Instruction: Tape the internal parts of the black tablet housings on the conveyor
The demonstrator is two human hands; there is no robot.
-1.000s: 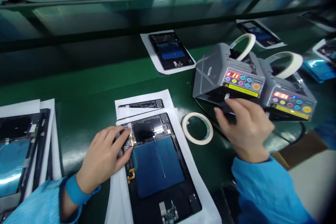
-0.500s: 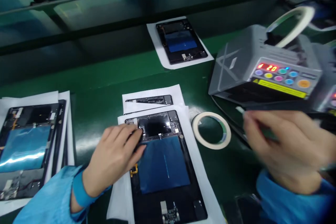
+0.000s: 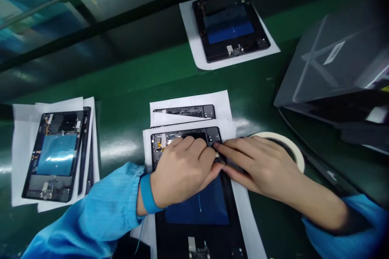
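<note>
An open tablet (image 3: 197, 206) with a blue battery lies on white paper (image 3: 243, 210) on the green belt, right in front of me. My left hand (image 3: 182, 170) rests on its upper part with curled fingers pressing down. Coming in from the right, my right hand (image 3: 258, 166) has its fingertips on the tablet's upper right corner, touching the left fingers. A small pale piece of tape (image 3: 216, 154) shows between the fingertips of both hands. Most of the tablet's upper half is hidden by the hands.
A tape roll (image 3: 296, 149) lies beside my right hand. A grey tape dispenser (image 3: 334, 64) stands at the right. Another open tablet (image 3: 231, 24) on paper lies farther back, a stack of tablets (image 3: 54, 153) at the left, and one tablet (image 3: 185, 110) just behind mine.
My right hand left the dispenser with a piece of tape and came down onto the tablet's top right. My left hand slid right along the tablet's top. The view moved closer.
</note>
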